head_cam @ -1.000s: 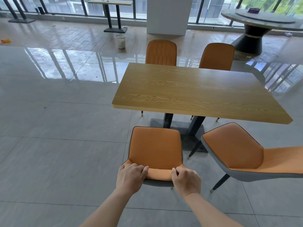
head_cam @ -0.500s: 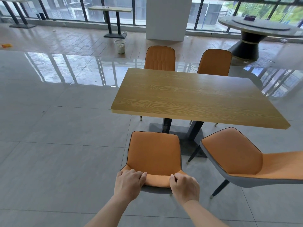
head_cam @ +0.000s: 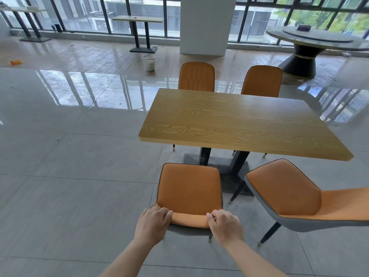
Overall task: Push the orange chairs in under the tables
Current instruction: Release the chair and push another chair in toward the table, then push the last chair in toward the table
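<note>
Orange chair [head_cam: 189, 186] backrest top gripped by both hands, L [head_cam: 152, 224] & R [head_cam: 225, 226], arms extended fwd.

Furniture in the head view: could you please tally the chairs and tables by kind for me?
Orange chairs: 4
Rectangular wooden tables: 3
Round table: 1
Total: 8

Found bare tile floor [head_cam: 79, 166] wide open to the left of the near chair [head_cam: 189, 188]. Saw a gap ahead of it before the table [head_cam: 239, 124] edge, blocked lower down by the black pedestal base [head_cam: 233, 176]. Was crowded on the right by a turned-out chair [head_cam: 283, 194], near but apart.
</note>
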`<state>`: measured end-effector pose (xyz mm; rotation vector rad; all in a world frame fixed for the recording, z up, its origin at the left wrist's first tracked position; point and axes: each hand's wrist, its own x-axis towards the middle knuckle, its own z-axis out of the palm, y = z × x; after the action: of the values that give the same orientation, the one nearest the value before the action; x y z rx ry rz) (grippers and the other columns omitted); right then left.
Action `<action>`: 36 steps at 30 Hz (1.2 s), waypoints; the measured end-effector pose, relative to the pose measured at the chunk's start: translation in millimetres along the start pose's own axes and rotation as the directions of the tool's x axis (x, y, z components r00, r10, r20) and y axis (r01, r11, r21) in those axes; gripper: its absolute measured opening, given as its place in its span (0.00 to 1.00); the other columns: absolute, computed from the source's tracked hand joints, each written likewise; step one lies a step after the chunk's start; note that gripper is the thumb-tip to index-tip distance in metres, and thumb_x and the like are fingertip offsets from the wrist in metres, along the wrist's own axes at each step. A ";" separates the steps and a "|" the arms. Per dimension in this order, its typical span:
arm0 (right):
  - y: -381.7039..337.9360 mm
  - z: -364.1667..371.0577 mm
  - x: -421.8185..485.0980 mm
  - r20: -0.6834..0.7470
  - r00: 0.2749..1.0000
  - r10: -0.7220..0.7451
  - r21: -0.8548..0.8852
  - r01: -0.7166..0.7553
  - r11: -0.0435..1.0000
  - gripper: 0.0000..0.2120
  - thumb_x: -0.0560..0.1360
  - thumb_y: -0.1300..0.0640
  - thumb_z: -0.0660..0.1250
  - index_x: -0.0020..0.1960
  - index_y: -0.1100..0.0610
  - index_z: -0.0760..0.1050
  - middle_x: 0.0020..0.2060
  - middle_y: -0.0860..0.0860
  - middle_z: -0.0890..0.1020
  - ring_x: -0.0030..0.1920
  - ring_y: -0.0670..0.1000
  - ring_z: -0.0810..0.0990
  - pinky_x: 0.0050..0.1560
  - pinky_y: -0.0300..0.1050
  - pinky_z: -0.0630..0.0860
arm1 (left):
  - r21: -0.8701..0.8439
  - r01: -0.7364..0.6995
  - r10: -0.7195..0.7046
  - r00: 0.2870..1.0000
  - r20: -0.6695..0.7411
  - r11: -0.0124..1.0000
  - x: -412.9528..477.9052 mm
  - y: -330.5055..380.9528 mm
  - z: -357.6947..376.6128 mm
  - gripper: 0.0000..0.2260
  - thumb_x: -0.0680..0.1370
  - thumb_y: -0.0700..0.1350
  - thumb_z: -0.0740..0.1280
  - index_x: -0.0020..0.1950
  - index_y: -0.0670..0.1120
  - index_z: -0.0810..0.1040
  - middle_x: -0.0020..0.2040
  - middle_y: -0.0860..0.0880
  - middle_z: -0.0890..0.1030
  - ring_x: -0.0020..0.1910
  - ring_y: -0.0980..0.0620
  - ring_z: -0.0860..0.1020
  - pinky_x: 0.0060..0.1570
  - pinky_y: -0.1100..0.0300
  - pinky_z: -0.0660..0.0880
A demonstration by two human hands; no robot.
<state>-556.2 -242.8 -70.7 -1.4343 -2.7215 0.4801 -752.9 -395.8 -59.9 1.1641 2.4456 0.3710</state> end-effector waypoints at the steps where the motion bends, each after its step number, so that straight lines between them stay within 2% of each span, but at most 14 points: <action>1: -0.2 -1.4 -0.5 0.010 1.000 -0.008 0.006 0.008 1.000 0.18 0.80 0.41 0.53 0.39 0.48 0.73 0.39 0.44 0.79 0.43 0.48 0.76 0.52 0.49 0.73 | -0.024 0.002 -0.002 1.000 0.004 1.000 -1.4 -1.6 -1.9 0.15 0.84 0.57 0.52 0.41 0.57 0.71 0.45 0.54 0.77 0.47 0.51 0.75 0.65 0.51 0.67; 6: -2.0 -11.4 -4.3 0.022 0.999 -0.030 0.033 0.029 0.999 0.20 0.81 0.39 0.52 0.37 0.47 0.71 0.39 0.45 0.79 0.43 0.48 0.76 0.51 0.48 0.74 | -0.072 0.014 -0.012 1.000 0.017 0.997 -6.7 -4.6 -9.9 0.12 0.83 0.55 0.55 0.48 0.56 0.76 0.47 0.55 0.76 0.49 0.51 0.75 0.50 0.55 0.70; 9: -2.8 -16.3 -5.0 0.017 1.000 -0.026 0.033 0.026 0.999 0.19 0.81 0.40 0.53 0.38 0.48 0.72 0.39 0.45 0.79 0.42 0.48 0.76 0.49 0.46 0.73 | -0.051 0.016 -0.016 1.000 0.007 0.999 -8.8 -0.9 -12.4 0.11 0.82 0.53 0.55 0.52 0.55 0.77 0.48 0.54 0.77 0.49 0.51 0.74 0.48 0.55 0.72; 12: -4.1 -21.9 -2.8 -0.011 1.000 -0.024 0.044 0.025 0.999 0.17 0.81 0.42 0.55 0.44 0.49 0.77 0.43 0.46 0.82 0.44 0.48 0.77 0.50 0.45 0.72 | -0.014 -0.014 0.013 0.999 -0.038 1.000 -8.7 8.3 -15.5 0.13 0.82 0.52 0.57 0.61 0.54 0.78 0.54 0.52 0.79 0.53 0.50 0.75 0.50 0.57 0.71; 14: -3.8 -31.1 1.0 -0.044 0.999 -0.022 0.064 0.024 0.998 0.15 0.80 0.44 0.57 0.48 0.50 0.79 0.46 0.47 0.83 0.45 0.48 0.77 0.52 0.46 0.74 | 0.015 -0.047 0.048 0.996 -0.070 0.999 -7.2 16.3 -22.0 0.14 0.82 0.52 0.58 0.64 0.53 0.77 0.57 0.51 0.80 0.56 0.48 0.76 0.53 0.56 0.73; 18: 0.7 -58.3 8.3 -0.119 0.992 -0.040 0.104 0.052 0.993 0.12 0.79 0.47 0.62 0.55 0.51 0.80 0.52 0.49 0.83 0.50 0.50 0.80 0.53 0.47 0.77 | 0.112 -0.096 0.111 0.985 -0.132 0.989 -0.9 33.0 -38.6 0.17 0.81 0.51 0.59 0.69 0.51 0.74 0.61 0.48 0.80 0.58 0.45 0.76 0.58 0.52 0.71; 22: 8.9 -85.2 11.3 -0.172 0.984 -0.037 0.146 0.062 0.987 0.15 0.79 0.48 0.65 0.63 0.51 0.78 0.60 0.50 0.82 0.57 0.51 0.80 0.55 0.50 0.80 | 0.170 -0.144 0.174 0.968 -0.181 0.975 3.2 59.8 -47.6 0.19 0.81 0.52 0.60 0.71 0.51 0.72 0.63 0.48 0.79 0.60 0.46 0.76 0.63 0.51 0.70; 28: 43.8 -116.2 7.0 -0.151 0.986 -0.077 0.137 0.098 0.986 0.18 0.79 0.46 0.64 0.66 0.50 0.76 0.63 0.49 0.79 0.62 0.52 0.77 0.58 0.52 0.78 | 0.221 -0.173 0.221 0.952 -0.214 0.960 0.4 110.0 -47.9 0.20 0.81 0.53 0.59 0.73 0.51 0.69 0.65 0.48 0.78 0.63 0.47 0.75 0.68 0.49 0.67; 36: 133.7 -162.7 0.5 -0.151 0.985 -0.077 0.128 0.097 0.987 0.18 0.80 0.46 0.62 0.68 0.50 0.73 0.65 0.49 0.78 0.64 0.52 0.74 0.60 0.52 0.75 | 0.262 -0.183 0.246 0.942 -0.229 0.947 -8.9 201.4 -31.6 0.22 0.81 0.55 0.58 0.74 0.51 0.67 0.68 0.47 0.75 0.66 0.45 0.72 0.70 0.47 0.65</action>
<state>-422.3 -130.0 46.4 -1.2595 -2.5704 0.5218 -626.2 -280.6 51.1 1.5851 2.6489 0.3163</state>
